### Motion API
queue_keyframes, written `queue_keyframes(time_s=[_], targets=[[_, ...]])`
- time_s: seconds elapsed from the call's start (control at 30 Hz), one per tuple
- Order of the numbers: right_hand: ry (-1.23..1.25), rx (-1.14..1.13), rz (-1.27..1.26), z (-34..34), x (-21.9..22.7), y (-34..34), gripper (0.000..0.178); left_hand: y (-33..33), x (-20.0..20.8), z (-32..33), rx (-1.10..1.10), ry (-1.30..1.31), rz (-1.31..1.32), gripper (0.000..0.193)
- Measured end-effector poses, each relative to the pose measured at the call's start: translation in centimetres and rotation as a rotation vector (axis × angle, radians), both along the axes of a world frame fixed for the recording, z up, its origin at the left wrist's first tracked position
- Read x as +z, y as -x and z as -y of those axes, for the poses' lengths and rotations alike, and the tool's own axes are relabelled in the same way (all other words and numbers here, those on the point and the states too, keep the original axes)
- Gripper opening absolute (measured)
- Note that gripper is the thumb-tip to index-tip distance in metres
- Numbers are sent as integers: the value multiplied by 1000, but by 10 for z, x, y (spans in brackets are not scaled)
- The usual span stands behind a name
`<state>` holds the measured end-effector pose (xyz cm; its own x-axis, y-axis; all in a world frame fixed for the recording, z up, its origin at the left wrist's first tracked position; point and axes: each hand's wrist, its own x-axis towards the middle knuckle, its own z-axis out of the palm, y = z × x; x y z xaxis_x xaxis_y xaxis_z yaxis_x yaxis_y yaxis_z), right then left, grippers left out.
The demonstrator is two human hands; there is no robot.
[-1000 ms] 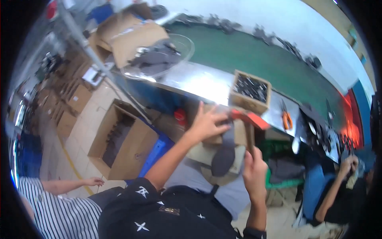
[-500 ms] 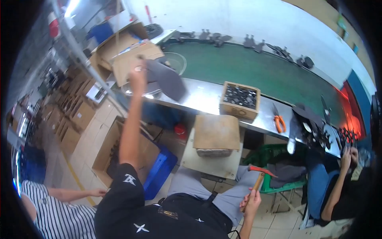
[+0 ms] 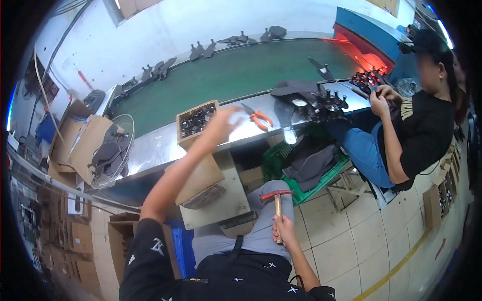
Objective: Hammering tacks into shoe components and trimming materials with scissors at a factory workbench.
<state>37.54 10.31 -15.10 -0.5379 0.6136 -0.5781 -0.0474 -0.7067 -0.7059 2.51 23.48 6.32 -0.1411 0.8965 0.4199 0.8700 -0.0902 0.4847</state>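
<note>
My left hand (image 3: 221,128) reaches across above the wooden box (image 3: 183,142), its fingers stretched out and slightly blurred, with nothing seen in them. Small black parts (image 3: 197,120) fill that box. Just beyond my fingers lie pliers with orange handles (image 3: 261,121). Over my right thigh, my right hand (image 3: 284,231) is wrapped round the wooden handle of a hammer (image 3: 277,194), whose red head points up. Below my left forearm stands a block topped with cardboard (image 3: 201,175). Grey flat pieces (image 3: 106,154) rest in a round clear-rimmed basket at the left.
A green conveyor belt (image 3: 221,70) runs behind the metal ledge (image 3: 160,155). Grey pieces with black fittings (image 3: 301,93) are piled at the right, above a green crate (image 3: 301,194) of dark pieces. A co-worker (image 3: 416,125) sits there, hands on a small part.
My left hand has let go of a grey flat piece at the basket and swung right over the wooden box. My view has turned right. The hammer stays in my right hand.
</note>
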Motion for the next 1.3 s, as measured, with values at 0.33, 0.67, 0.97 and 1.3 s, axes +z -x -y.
queue_keyframes(time_s=[0.33,0.67,0.97,1.3], targets=[[-82,-118,28,12,1,-1,26,-99,-78,-121,-493,-106,-896,51],[-36,-87,23,1,-4,1,26,-9,90,-22,-116,-710,685,68],[28,-38,49,-3,4,7,25,56,-18,181,244,-135,1013,66],[-242,-38,27,19,51,7,22,109,-26,154,474,-117,-102,45]])
